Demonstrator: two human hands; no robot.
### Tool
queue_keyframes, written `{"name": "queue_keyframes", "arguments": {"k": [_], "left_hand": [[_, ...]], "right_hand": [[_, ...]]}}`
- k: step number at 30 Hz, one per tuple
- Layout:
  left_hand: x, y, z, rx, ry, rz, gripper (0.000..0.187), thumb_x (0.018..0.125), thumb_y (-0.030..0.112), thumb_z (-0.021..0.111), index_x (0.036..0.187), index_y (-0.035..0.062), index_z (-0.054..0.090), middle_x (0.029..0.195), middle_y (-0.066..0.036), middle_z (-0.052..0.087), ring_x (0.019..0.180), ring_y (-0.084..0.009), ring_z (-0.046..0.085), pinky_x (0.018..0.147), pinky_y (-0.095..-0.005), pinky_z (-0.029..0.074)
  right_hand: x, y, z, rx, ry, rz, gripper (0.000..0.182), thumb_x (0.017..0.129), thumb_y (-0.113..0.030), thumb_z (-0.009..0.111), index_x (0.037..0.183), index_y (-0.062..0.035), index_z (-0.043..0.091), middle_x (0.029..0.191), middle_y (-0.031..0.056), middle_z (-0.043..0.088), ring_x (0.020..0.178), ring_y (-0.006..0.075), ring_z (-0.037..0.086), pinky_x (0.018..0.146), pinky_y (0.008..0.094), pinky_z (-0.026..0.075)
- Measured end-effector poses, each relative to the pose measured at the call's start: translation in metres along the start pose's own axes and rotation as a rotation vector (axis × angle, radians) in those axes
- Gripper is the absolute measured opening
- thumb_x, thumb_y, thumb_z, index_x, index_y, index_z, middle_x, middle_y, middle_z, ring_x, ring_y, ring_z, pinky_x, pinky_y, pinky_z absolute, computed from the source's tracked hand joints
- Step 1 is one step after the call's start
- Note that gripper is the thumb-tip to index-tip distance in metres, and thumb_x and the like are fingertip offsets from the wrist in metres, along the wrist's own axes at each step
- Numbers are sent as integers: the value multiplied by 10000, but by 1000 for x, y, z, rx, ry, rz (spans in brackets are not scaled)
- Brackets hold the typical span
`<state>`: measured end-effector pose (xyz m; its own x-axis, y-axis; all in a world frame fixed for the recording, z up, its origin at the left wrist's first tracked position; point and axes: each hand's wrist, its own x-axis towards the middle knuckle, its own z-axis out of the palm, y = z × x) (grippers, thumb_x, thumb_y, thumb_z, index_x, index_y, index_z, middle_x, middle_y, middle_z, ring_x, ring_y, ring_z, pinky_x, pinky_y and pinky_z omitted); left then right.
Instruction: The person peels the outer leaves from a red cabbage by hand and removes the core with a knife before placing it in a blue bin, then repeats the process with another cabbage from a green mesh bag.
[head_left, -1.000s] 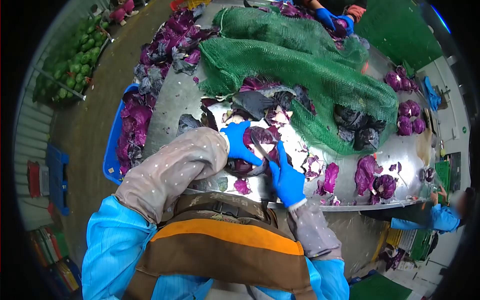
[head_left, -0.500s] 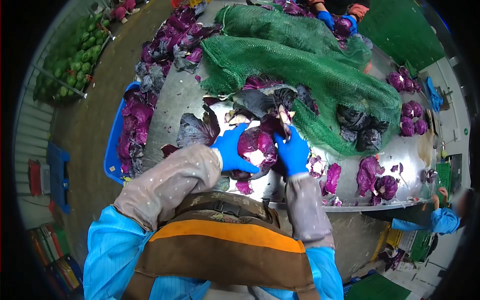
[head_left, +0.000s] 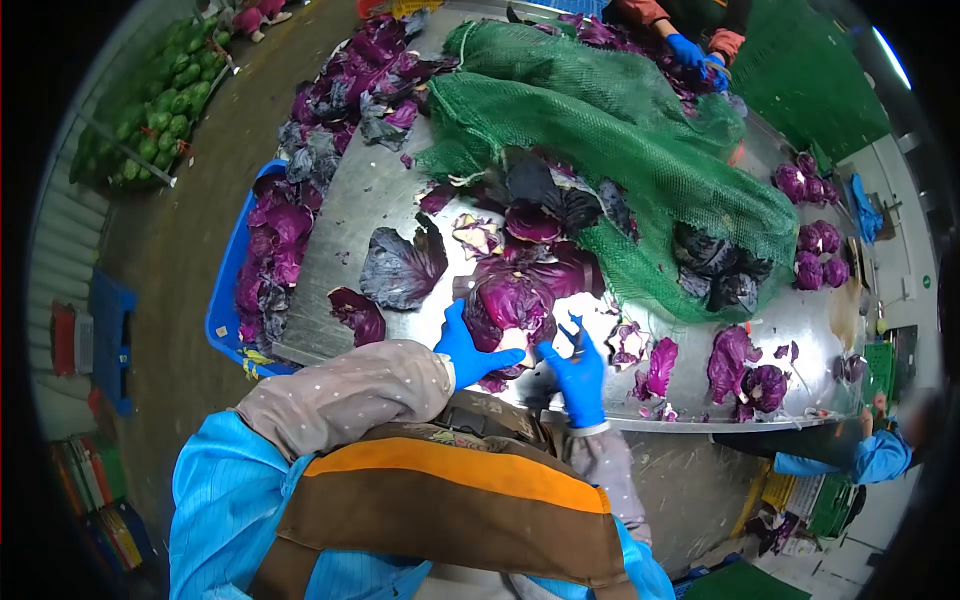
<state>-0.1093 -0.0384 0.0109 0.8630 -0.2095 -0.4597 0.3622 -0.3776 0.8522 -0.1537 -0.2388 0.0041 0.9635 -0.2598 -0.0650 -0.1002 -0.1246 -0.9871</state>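
A gloved left hand (head_left: 470,350) cups the near underside of a red cabbage (head_left: 510,300) on a steel table (head_left: 350,200), fingers curled round it and thumb pointing toward the right hand (head_left: 575,375). The cabbage is roundish with no clear long axis; its pale cut stem faces back toward the person, its loose outer leaves splaying away. The right hand is just beside it, fingers spread fairly wide, touching the lower right of the head; whether it holds anything cannot be told. Beyond the hands and left, a loose leaf (head_left: 400,268) lies flat. Farther off, a green net sack (head_left: 620,170) sprawls across the table. At the far end, another worker's gloved hands (head_left: 700,55) handle cabbages.
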Motion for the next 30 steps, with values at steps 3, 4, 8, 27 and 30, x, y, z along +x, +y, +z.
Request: {"name": "queue_keyframes", "arguments": {"k": [3, 4, 8, 27, 30], "left_hand": [[-2, 33, -23, 265, -223, -46, 1300, 555, 444, 905, 1428, -63, 86, 1449, -271, 299, 1322, -355, 374, 1100, -448, 333], [-1, 63, -49, 386, -345, 2, 1295, 537, 430, 913, 1441, -42, 116, 1465, -271, 287, 1330, -372, 364, 1106, -454, 322], [37, 120, -57, 1031, -296, 968, 1293, 422, 366, 915, 1501, 188, 225, 1484, -258, 291, 1357, -422, 309, 1132, -477, 255], [42, 58, -38, 540, -228, 426, 1316, 481, 435, 927, 1475, 19, 171, 1449, -227, 304, 1335, -369, 342, 1125, -436, 288], [36, 53, -29, 506, -155, 378, 1330, 481, 426, 931, 1474, 6, 153, 1443, -241, 301, 1336, -370, 337, 1125, -439, 288]], "right_hand": [[-2, 0, 0, 217, -90, 113, 784, 731, -153, 825, 1396, -8, 437, 1176, 91, 627, 995, 142, 605, 825, 261, 504], [2, -6, -2, 313, -124, 178, 792, 725, -162, 830, 1397, -10, 440, 1187, 88, 626, 985, 137, 610, 815, 256, 506], [22, -33, -12, -106, -233, 126, 760, 718, -190, 829, 1383, -65, 485, 1125, 109, 644, 894, 125, 610, 740, 282, 510], [-26, -23, 1, -749, -119, 53, 581, 985, -421, 431, 1489, -175, 281, 685, 167, 646, 576, 365, 627, 504, 450, 464], [-3, -2, 17, -523, 62, 73, 495, 988, -430, 428, 1384, -134, 452, 779, 236, 659, 708, 416, 647, 612, 474, 497]]}}
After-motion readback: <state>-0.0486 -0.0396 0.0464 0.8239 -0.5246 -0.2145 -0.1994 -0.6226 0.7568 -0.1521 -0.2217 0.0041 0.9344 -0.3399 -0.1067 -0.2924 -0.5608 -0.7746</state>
